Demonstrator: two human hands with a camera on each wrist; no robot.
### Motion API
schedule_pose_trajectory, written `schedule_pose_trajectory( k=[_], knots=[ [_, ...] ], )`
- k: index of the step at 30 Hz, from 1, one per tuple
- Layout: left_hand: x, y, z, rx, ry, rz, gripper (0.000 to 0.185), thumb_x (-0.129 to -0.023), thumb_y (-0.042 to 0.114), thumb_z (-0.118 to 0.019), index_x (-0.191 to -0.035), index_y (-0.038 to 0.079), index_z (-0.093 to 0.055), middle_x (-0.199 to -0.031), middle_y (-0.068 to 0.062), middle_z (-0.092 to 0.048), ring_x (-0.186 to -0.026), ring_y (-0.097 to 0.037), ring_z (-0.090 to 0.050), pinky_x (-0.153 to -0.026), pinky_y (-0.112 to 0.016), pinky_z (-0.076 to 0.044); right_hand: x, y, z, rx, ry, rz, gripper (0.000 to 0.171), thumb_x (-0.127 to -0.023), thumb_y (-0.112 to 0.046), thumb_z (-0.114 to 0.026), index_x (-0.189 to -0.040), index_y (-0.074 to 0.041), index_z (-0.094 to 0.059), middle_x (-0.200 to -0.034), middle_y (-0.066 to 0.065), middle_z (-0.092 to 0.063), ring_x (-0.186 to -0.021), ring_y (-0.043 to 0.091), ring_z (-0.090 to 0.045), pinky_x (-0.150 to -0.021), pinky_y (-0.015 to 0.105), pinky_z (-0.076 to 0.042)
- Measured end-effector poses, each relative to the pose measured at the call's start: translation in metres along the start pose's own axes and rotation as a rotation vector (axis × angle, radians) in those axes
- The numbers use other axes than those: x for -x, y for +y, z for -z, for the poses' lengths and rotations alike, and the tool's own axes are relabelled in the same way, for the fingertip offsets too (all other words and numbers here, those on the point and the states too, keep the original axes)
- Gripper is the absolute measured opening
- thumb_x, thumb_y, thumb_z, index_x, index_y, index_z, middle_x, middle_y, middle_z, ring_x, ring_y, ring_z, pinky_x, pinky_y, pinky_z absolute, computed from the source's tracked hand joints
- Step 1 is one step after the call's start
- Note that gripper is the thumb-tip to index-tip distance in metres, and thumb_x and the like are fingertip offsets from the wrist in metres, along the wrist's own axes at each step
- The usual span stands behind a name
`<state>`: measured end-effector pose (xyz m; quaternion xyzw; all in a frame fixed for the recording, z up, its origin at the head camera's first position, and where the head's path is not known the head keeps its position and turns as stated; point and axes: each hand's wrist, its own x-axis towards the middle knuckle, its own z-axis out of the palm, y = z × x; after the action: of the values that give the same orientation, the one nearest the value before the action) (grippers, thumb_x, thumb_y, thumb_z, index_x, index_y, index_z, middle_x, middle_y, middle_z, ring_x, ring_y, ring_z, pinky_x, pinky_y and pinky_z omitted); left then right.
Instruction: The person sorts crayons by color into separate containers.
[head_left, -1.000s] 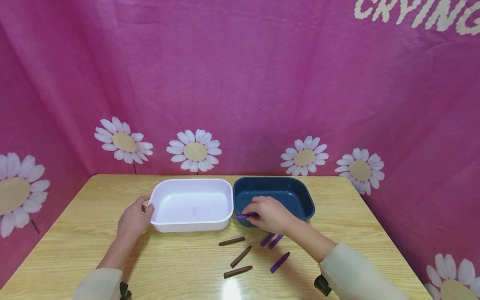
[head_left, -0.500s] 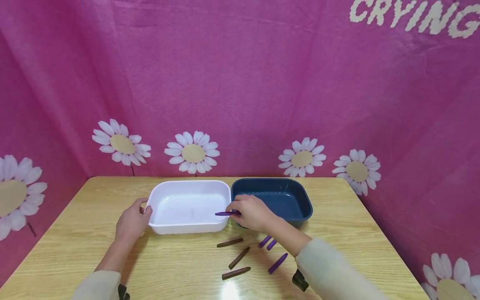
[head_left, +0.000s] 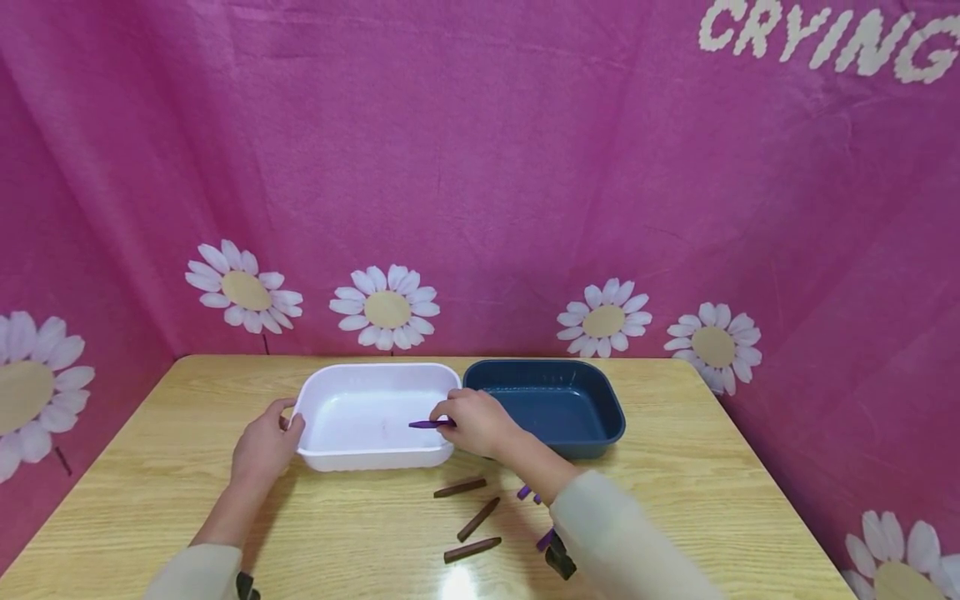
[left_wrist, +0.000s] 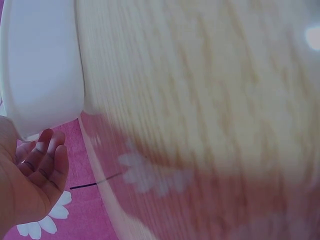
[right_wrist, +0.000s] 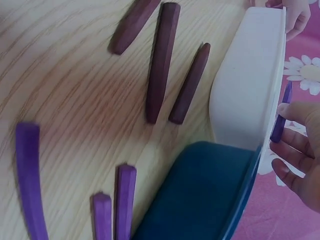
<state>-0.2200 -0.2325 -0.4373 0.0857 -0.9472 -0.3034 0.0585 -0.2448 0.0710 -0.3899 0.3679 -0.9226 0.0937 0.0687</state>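
My right hand (head_left: 480,425) pinches a purple crayon (head_left: 429,424) above the right side of a white plastic basin (head_left: 375,460). In the right wrist view the same crayon (right_wrist: 284,115) sits between thumb and fingers, beyond the basin's rim. At the basin's left end my left hand (head_left: 262,446) grips the rim. From the left wrist, curled fingers (left_wrist: 45,162) show below the basin's corner; the thumb is partly cut off. Three brown crayons (head_left: 478,518) lie on the table in front. Three more purple crayons (right_wrist: 125,200) lie right of them, partly behind my right arm in the head view.
A dark blue basin (head_left: 562,417) stands against the white one on its right. Both are near the back of the wooden table (head_left: 360,533). Behind rises a pink cloth (head_left: 480,183) printed with daisies.
My right hand has moved left with the purple crayon, from the dark blue basin's near left corner to over the white basin. The left hand has kept its grip on the rim.
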Motion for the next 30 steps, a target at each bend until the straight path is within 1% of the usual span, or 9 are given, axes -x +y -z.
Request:
schedule_pose_trajectory(
  k=[6,11,14,20,24,30],
  knots=[
    [0.0,0.001,0.001,0.004,-0.011,0.018,0.048,-0.094,0.028,-0.044,-0.133,-0.001,-0.044,-0.093,-0.018,-0.058,-0.076,-0.027,-0.053,-0.061,-0.034,-0.04,-0.011,-0.006,-0.01,0.003,-0.01,-0.036,0.016,-0.083,-0.019,-0.067,-0.098,-0.02,-0.073,-0.082,-0.002,-0.063,-0.067,0.009,-0.052,-0.059,0.021,-0.038],
    [0.0,0.002,0.001,0.0,-0.009,0.018,0.048,-0.094,0.028,-0.044,-0.133,0.0,-0.044,-0.093,-0.017,-0.058,-0.076,-0.026,-0.054,-0.061,-0.034,-0.04,-0.018,-0.011,-0.018,0.02,-0.036,-0.054,0.016,-0.083,-0.021,-0.067,-0.099,-0.021,-0.073,-0.083,-0.003,-0.064,-0.069,0.009,-0.054,-0.057,0.021,-0.037],
    [0.0,0.002,0.001,-0.001,-0.004,0.015,0.048,-0.094,0.027,-0.045,-0.132,-0.001,-0.044,-0.091,-0.017,-0.058,-0.075,-0.026,-0.053,-0.059,-0.034,-0.039,-0.023,-0.014,-0.021,0.018,-0.063,-0.075,0.017,-0.084,-0.021,-0.066,-0.1,-0.022,-0.073,-0.084,-0.003,-0.065,-0.07,0.009,-0.053,-0.058,0.021,-0.038],
    [0.0,0.002,0.0,-0.003,0.0,0.017,0.047,-0.094,0.026,-0.045,-0.132,-0.001,-0.044,-0.092,-0.017,-0.058,-0.076,-0.027,-0.054,-0.06,-0.034,-0.04,-0.032,-0.02,-0.028,-0.02,-0.117,-0.128,0.018,-0.085,-0.021,-0.065,-0.101,-0.022,-0.073,-0.087,-0.004,-0.066,-0.073,0.008,-0.054,-0.065,0.022,-0.042],
    [-0.001,0.001,-0.001,-0.001,-0.003,0.021,0.047,-0.094,0.027,-0.044,-0.132,-0.001,-0.044,-0.093,-0.018,-0.058,-0.076,-0.027,-0.054,-0.061,-0.035,-0.04,-0.036,-0.023,-0.031,-0.027,-0.138,-0.15,0.018,-0.085,-0.021,-0.065,-0.101,-0.022,-0.073,-0.091,-0.005,-0.069,-0.08,0.009,-0.059,-0.072,0.023,-0.046],
    [0.0,0.0,-0.002,0.005,0.003,0.011,0.047,-0.093,0.026,-0.044,-0.132,-0.001,-0.045,-0.091,-0.017,-0.058,-0.075,-0.026,-0.054,-0.06,-0.034,-0.04,-0.039,-0.026,-0.036,-0.084,-0.175,-0.21,0.018,-0.086,-0.022,-0.066,-0.102,-0.022,-0.072,-0.096,-0.005,-0.071,-0.087,0.009,-0.06,-0.081,0.024,-0.047]
  ],
)
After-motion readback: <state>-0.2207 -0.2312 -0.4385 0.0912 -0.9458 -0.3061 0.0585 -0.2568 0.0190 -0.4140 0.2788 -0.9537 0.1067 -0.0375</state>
